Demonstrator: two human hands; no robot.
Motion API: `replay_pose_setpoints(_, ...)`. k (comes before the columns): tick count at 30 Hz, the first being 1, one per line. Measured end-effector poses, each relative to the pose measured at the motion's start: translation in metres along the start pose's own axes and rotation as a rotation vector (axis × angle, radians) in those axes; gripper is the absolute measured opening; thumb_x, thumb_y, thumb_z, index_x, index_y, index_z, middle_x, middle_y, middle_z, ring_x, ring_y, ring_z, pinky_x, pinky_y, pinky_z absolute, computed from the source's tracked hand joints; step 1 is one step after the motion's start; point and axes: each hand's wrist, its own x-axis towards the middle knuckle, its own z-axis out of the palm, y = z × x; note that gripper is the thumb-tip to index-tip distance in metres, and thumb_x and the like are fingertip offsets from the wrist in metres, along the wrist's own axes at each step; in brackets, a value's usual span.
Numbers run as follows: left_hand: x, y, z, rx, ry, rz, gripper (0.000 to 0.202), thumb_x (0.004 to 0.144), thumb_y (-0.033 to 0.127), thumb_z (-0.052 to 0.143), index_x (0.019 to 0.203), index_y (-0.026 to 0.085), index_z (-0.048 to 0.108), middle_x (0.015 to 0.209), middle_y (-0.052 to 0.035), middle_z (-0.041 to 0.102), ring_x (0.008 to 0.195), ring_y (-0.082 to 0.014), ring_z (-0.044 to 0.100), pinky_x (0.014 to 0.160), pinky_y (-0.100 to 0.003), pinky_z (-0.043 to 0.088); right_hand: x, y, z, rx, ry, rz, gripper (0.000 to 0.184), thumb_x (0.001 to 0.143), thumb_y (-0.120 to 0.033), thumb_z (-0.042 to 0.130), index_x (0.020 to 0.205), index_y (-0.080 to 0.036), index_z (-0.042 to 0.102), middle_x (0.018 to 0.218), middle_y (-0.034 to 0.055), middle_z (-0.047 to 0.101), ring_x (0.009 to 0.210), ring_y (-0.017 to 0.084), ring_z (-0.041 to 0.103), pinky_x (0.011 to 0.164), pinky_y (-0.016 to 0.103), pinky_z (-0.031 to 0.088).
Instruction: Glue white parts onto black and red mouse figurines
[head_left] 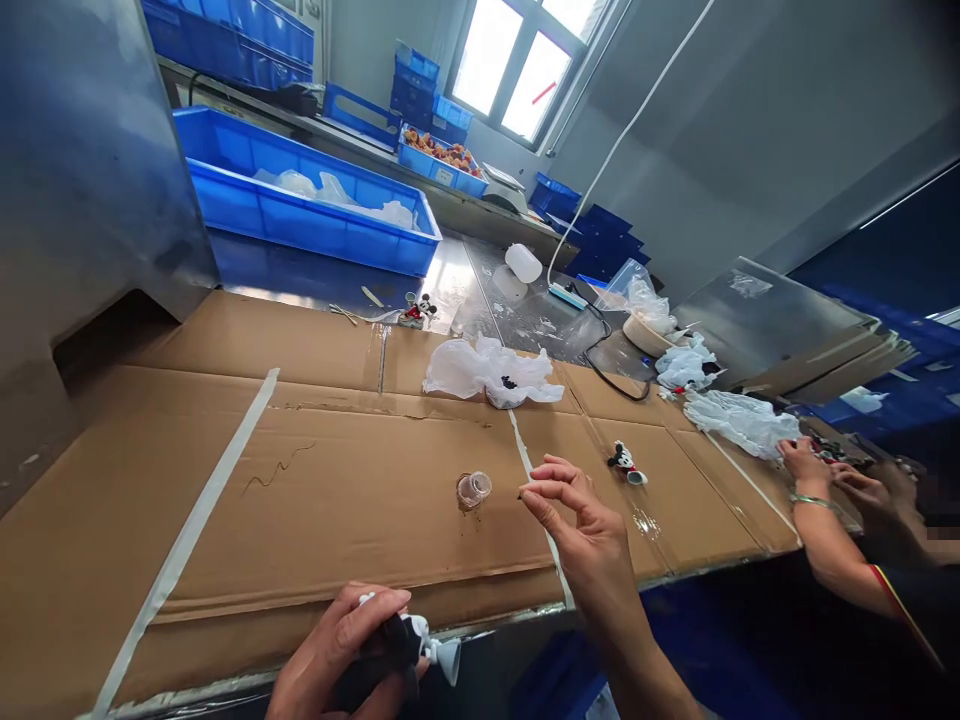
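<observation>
My left hand (341, 650) is wrapped round a black-and-white mouse figurine (411, 632) at the table's front edge; a pale grey cone-shaped part sticks out to its right. Thumb and forefinger of my right hand (577, 520) pinch a tiny dark piece (520, 495), too small to name further. Left of those fingertips stands a small clear plastic cup (475, 488) with brown smears round its base. Farther back lies a crumpled white plastic bag (465, 368) with small black parts on it. Another mouse figurine (624, 463) lies on the cardboard, right of my right hand.
Cardboard (337, 480) with white tape strips covers the table. At the back are a red-and-black figurine (418, 310), a large blue bin (315, 215), a white bottle (523, 263) and a power cord (619, 385). A co-worker's hands (806, 460) work at the right.
</observation>
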Motion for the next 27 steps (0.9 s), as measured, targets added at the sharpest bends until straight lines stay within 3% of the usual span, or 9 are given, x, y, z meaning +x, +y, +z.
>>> replay_pose_setpoints(4,0.002,0.007,0.004,-0.016,0.064,-0.06,0.045,0.087,0.016,0.073,0.128,0.03,0.059,0.103,-0.0001,0.071,0.089,-0.0127,0.073,0.079,-0.016,0.059,0.017,-0.002,0.009,-0.099,-0.048,-0.064,0.017,0.09,-0.037,0.073,0.078,-0.027,0.078,0.093,0.0065,0.067,0.114,0.032,0.055,0.099,0.051,0.041)
replay_pose_setpoints(10,0.008,0.017,0.009,-0.105,0.175,-0.047,0.039,0.087,0.016,0.072,0.124,0.027,0.064,0.098,-0.0005,0.071,0.082,-0.0111,0.07,0.075,-0.015,0.057,0.021,0.002,0.025,-0.22,-0.083,-0.138,0.031,0.092,-0.046,0.067,0.074,-0.023,0.078,0.086,0.0088,0.065,0.106,0.034,0.055,0.093,0.053,0.041)
replay_pose_setpoints(18,0.007,0.018,0.009,-0.255,0.158,-0.06,0.055,0.081,-0.003,0.069,0.128,0.024,0.062,0.099,-0.0014,0.067,0.086,-0.0117,0.063,0.081,-0.019,0.055,0.023,0.0,0.031,-0.37,-0.095,-0.209,0.041,0.096,-0.052,0.06,0.074,-0.022,0.077,0.087,0.0094,0.063,0.103,0.035,0.057,0.086,0.051,0.041)
replay_pose_setpoints(27,0.007,0.019,0.008,-0.315,0.158,-0.052,0.066,0.08,-0.008,0.067,0.135,0.026,0.059,0.098,-0.0006,0.063,0.085,-0.0123,0.06,0.081,-0.022,0.054,0.024,-0.002,0.034,-0.515,-0.076,-0.291,0.043,0.098,-0.048,0.055,0.074,-0.019,0.077,0.088,0.0111,0.063,0.098,0.036,0.058,0.079,0.047,0.037)
